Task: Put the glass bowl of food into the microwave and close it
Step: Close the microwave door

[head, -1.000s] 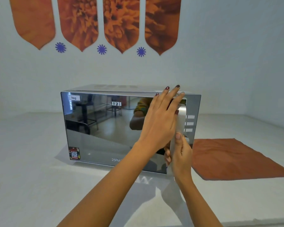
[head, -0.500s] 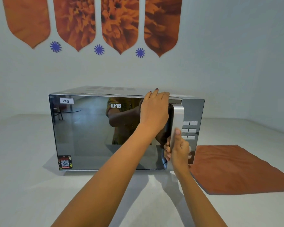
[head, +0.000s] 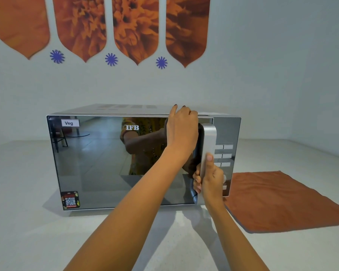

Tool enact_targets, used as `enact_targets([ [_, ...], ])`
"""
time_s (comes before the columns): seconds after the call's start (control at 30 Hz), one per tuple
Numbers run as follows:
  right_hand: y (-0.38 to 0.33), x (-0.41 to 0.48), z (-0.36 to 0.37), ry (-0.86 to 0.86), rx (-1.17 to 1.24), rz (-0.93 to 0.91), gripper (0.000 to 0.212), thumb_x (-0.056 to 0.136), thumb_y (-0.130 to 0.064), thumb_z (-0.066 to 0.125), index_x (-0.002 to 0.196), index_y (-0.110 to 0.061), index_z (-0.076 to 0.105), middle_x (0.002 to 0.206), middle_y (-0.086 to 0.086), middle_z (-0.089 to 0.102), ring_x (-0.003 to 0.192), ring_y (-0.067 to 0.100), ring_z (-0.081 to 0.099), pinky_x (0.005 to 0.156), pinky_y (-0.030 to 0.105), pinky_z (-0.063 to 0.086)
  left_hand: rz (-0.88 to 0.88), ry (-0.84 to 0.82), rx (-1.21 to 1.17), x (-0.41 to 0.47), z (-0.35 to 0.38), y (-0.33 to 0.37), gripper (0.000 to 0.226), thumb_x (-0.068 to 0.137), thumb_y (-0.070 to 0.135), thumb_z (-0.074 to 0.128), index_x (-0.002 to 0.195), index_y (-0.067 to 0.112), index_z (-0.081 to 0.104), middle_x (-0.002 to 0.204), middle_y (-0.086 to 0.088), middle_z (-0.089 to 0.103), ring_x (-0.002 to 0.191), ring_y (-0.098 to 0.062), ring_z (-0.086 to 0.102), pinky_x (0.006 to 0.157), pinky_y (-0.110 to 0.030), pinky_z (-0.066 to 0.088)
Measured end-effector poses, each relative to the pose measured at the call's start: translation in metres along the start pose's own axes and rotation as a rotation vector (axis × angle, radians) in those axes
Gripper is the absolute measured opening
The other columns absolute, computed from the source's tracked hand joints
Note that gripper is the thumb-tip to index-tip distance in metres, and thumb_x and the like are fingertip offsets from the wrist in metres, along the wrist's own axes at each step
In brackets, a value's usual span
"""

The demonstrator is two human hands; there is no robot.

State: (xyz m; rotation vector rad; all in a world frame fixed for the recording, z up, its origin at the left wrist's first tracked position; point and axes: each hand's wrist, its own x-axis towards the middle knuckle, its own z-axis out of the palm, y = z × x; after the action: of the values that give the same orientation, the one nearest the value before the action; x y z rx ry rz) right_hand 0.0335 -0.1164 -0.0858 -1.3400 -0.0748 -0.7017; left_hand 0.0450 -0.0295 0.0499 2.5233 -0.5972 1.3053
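Glass bowl of food is nowhere visible — whether it sits behind the mirrored door cannot be told. Nearest the camera, two bare forearms reach forward over a pale surface (head: 37, 231). The right hand (head: 209, 178) has its grip wrapped around the lower part of the silver vertical door handle (head: 209, 137), thumb pressed flat up its front, fingers curled behind. The left hand (head: 182, 130) lies just left of that handle, fingers hooked over the top edge of the microwave door (head: 110, 163), holding nothing else. The handle's long axis runs up and down, at the door's right edge, beside the button panel (head: 224, 155). The door looks flush with the IFB microwave (head: 125, 108) — probably closed or nearly so. An orange cloth (head: 278, 200) lies to the right. Behind, orange flower panels (head: 80, 26) hang on the wall.
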Motion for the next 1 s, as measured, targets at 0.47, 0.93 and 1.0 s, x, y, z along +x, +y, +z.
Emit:
enact_targets([
  [0.47,-0.0033,0.0012,0.0025,-0.018,0.008,0.008,0.058,0.073,-0.068,0.043,0.060,-0.012,0.052,0.040,-0.006,0.052,0.033,0.006,0.049,0.035,0.017,0.043,-0.019,-0.011,-0.037,0.0030,0.0010,0.0000,0.033,0.098,0.014,0.046,0.129,0.011,0.058,0.129,-0.009,0.063,0.118,-0.018,0.058,0.123,-0.033,0.016],
  [0.93,-0.0047,0.0019,0.0046,0.009,-0.001,0.008,0.053,0.076,-0.062,0.042,0.059,-0.013,0.051,0.043,-0.004,0.050,0.034,0.007,0.049,0.038,0.016,0.043,-0.039,0.006,-0.051,0.0053,0.0045,0.0000,0.035,0.099,0.016,0.044,0.131,0.011,0.055,0.133,-0.008,0.060,0.123,-0.020,0.053,0.117,-0.031,0.023],
  [1.0,-0.0048,0.0017,0.0044,0.005,0.005,0.005,0.053,0.076,-0.061,0.042,0.059,-0.012,0.051,0.041,-0.006,0.050,0.034,0.007,0.049,0.037,0.016,0.043,-0.044,0.019,-0.059,0.0048,0.0059,0.0002,0.034,0.099,0.015,0.043,0.130,0.011,0.056,0.131,-0.008,0.061,0.121,-0.020,0.054,0.114,-0.029,0.025],
])
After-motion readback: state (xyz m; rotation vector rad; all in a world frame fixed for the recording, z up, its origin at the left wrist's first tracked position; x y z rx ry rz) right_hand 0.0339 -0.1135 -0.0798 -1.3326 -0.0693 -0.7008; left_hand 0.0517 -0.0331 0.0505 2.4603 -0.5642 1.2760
